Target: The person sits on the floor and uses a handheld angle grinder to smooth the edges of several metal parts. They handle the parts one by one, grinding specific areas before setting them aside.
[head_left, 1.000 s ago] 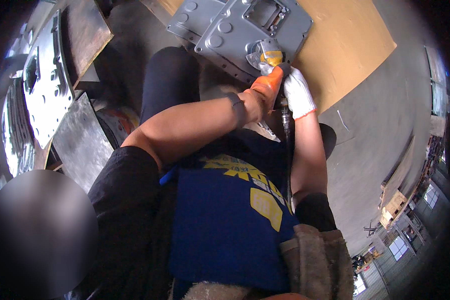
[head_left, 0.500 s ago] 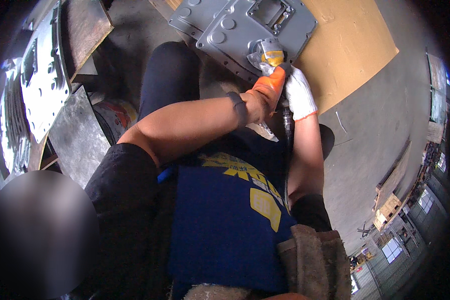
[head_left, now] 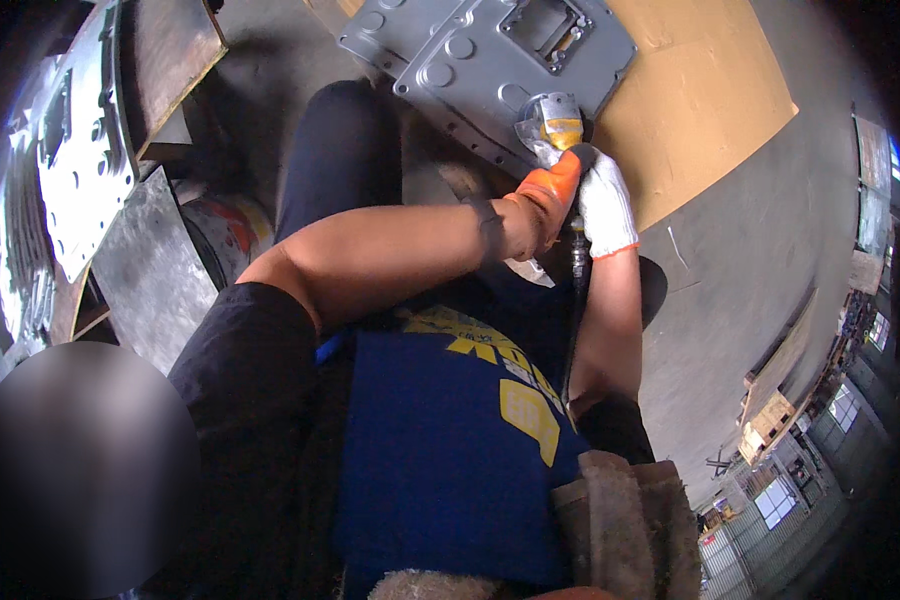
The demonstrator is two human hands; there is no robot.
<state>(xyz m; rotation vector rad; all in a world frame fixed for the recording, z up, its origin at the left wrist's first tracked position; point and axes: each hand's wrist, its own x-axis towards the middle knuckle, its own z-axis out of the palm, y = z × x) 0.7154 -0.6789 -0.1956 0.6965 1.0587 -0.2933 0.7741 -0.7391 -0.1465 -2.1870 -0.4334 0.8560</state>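
A yellow and grey air sander (head_left: 562, 118) rests on the near right edge area of a grey metal panel (head_left: 485, 85). My left hand (head_left: 550, 195), in an orange and dark glove, is closed round the sander's rear end. Beside it my right hand (head_left: 607, 205), in a white knit glove with an orange hem, is also closed on the sander; its fingers are partly hidden. A dark hose (head_left: 579, 260) with a metal coupling runs from the tool back toward me. Round raised discs and a rectangular opening mark the panel, and holes line its near edge.
Under the panel lies a brown cardboard sheet (head_left: 710, 100). Perforated metal plates (head_left: 88, 150) stand stacked at the far left, near a brown board (head_left: 175, 60) and a grey sheet (head_left: 155, 275). Wooden pallets (head_left: 767, 425) are at the right on the concrete floor (head_left: 730, 310).
The sander and both hands have shifted slightly right and nearer to me across the panel. Both hands keep their grip, and the panel stays in place.
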